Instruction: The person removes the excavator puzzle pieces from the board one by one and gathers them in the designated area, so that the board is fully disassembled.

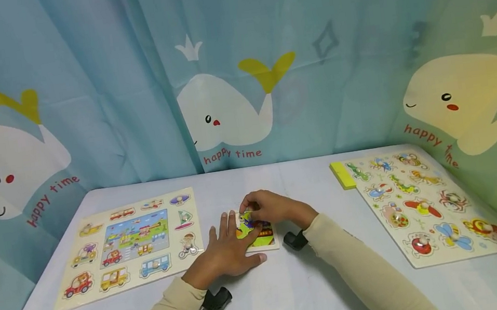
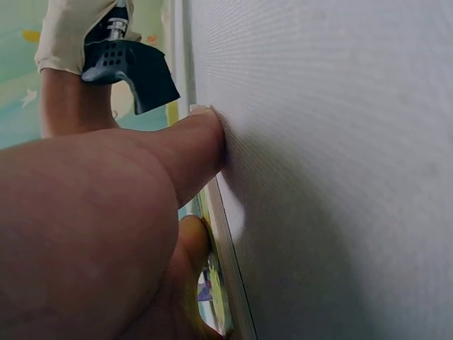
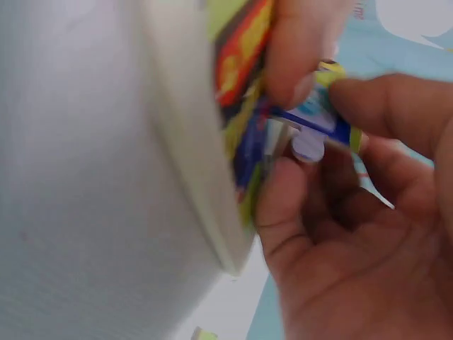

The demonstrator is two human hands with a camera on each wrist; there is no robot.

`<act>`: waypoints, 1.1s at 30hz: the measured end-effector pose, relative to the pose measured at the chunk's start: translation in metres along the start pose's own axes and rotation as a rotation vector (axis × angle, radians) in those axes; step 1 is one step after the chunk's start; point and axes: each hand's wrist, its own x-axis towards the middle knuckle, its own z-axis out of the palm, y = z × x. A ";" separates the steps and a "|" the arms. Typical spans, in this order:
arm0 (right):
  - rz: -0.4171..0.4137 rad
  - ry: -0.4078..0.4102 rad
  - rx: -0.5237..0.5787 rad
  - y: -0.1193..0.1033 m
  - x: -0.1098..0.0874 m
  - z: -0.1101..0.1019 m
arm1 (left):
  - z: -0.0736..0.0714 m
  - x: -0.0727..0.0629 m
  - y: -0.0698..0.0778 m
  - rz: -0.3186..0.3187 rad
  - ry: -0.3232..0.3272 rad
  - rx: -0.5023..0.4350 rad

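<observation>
A small jigsaw puzzle (image 1: 266, 240) with a bright green, red and yellow picture in a pale frame lies mid-table. My left hand (image 1: 230, 249) is spread with straight fingers at its left side, one finger reaching over the picture and the thumb down by the near edge. From the far right, my right hand (image 1: 276, 206) reaches over the puzzle. In the right wrist view its fingers pinch a jigsaw piece (image 3: 309, 145) with a round knob, tilted up at the puzzle's edge. A left-hand fingertip (image 3: 290, 78) is right beside that piece.
On the left lies a vehicle peg puzzle board (image 1: 89, 216). An insect peg puzzle board (image 1: 396, 219) is on the right, with a yellow-green block (image 1: 343, 175) at its far left corner. A whale-print curtain (image 1: 126, 87) hangs along the table's back and sides.
</observation>
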 end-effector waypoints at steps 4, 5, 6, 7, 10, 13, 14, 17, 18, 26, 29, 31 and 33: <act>0.001 -0.015 0.012 0.000 -0.001 -0.002 | -0.002 -0.001 0.001 0.003 0.000 -0.012; -0.003 0.000 0.017 0.000 -0.001 -0.002 | -0.003 -0.001 0.001 0.004 0.002 -0.018; -0.009 0.017 0.022 0.002 -0.001 -0.003 | -0.003 -0.001 0.001 0.006 0.004 -0.020; -0.014 0.031 0.037 0.003 -0.001 -0.003 | -0.003 -0.001 0.001 0.006 0.006 -0.021; -0.033 0.050 0.087 0.005 -0.002 -0.004 | -0.003 -0.001 0.001 0.006 0.010 -0.023; -0.050 0.054 0.121 0.007 -0.003 -0.006 | -0.002 0.000 0.000 0.003 0.011 -0.025; -0.048 0.058 0.127 0.007 -0.003 -0.006 | -0.002 0.000 0.000 0.002 0.010 -0.025; -0.019 0.081 0.128 0.009 -0.005 -0.008 | -0.001 0.000 -0.001 0.000 0.006 -0.027; -0.008 0.091 0.123 0.010 -0.006 -0.009 | 0.000 0.000 -0.001 -0.002 0.005 -0.026; 0.038 0.160 0.130 0.018 -0.017 -0.023 | 0.001 0.001 -0.001 -0.004 0.017 -0.007; 0.072 0.170 0.162 0.022 -0.024 -0.028 | 0.002 0.000 0.000 0.001 0.020 -0.017; 0.104 0.172 0.186 0.024 -0.027 -0.032 | 0.001 0.000 0.001 0.002 0.021 -0.027; 0.116 0.174 0.210 0.024 -0.031 -0.036 | 0.000 -0.001 0.001 0.003 0.027 -0.030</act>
